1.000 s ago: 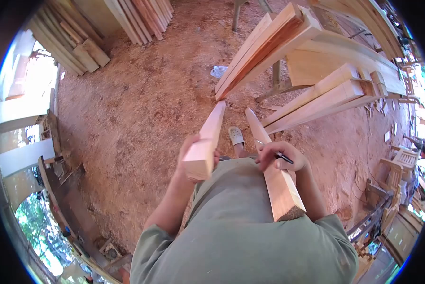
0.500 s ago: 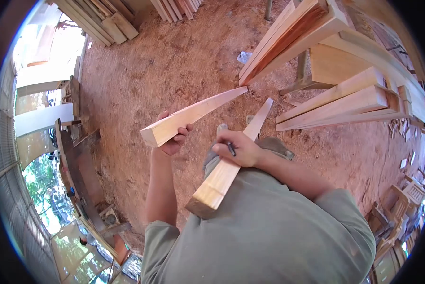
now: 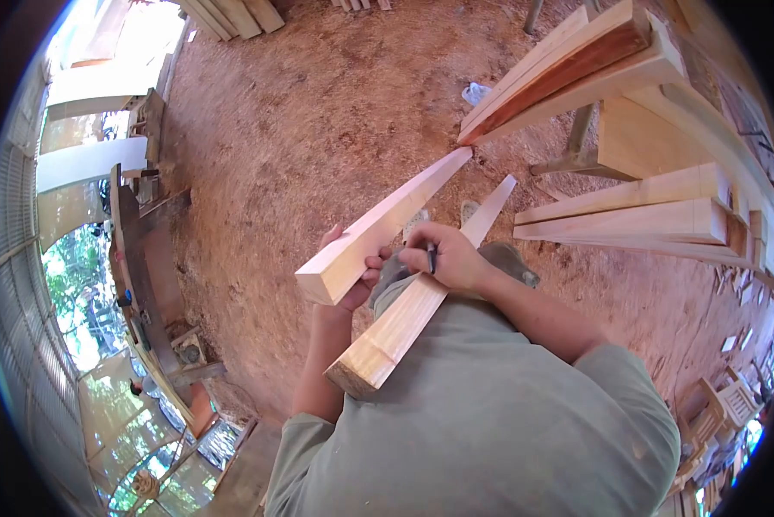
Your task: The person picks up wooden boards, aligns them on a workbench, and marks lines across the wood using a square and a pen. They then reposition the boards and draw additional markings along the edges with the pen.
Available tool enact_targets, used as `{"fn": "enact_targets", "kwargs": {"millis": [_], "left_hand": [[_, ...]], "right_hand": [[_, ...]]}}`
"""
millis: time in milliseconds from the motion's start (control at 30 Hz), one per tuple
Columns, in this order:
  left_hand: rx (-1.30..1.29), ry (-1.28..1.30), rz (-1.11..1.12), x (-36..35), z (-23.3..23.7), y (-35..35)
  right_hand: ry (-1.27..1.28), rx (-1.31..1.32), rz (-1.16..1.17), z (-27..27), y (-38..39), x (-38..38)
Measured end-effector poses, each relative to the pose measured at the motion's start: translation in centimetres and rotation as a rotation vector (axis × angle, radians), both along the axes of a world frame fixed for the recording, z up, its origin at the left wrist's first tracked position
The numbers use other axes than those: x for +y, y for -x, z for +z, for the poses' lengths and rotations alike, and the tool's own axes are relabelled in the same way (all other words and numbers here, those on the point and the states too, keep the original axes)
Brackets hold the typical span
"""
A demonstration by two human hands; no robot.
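A tapered wooden post rests in my left hand, whose fingers wrap round its thick end from below. Its narrow end points away towards the stacked timber. My right hand is closed on a dark pen, held upright between the fingers. Beneath that hand a second tapered post lies slanted across my lap, its thick end towards my body. The two posts lie side by side, slightly apart. The pen's tip is too small to make out against the wood.
More tapered posts are stacked at the upper right, and another group sits below them by a wooden panel. Boards lie at the far left. A plastic bag is on the reddish ground. Chairs stand at the lower right.
My left hand has brought its post rightward and closer to my body, nearer the other post. The pen in my right hand has turned more upright. The view has shifted.
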State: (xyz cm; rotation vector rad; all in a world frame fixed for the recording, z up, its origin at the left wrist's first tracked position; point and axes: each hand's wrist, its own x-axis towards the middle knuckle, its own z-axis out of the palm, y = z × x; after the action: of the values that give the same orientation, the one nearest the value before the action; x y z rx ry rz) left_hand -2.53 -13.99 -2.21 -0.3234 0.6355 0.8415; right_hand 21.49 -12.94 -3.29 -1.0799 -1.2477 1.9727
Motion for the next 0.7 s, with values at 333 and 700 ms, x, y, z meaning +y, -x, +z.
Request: {"fn": "enact_targets", "kwargs": {"millis": [333,700], "left_hand": [[-0.135,0.019,-0.002,0.8,2.2,-4.7],[-0.202,0.184,0.284,-6.9,1.0,-1.5]], "right_hand": [[0.603,0.103,-0.744,-14.1,-1.4,0.9],[0.724,0.051,-0.889,-22.6,-8.9,1.3]]}}
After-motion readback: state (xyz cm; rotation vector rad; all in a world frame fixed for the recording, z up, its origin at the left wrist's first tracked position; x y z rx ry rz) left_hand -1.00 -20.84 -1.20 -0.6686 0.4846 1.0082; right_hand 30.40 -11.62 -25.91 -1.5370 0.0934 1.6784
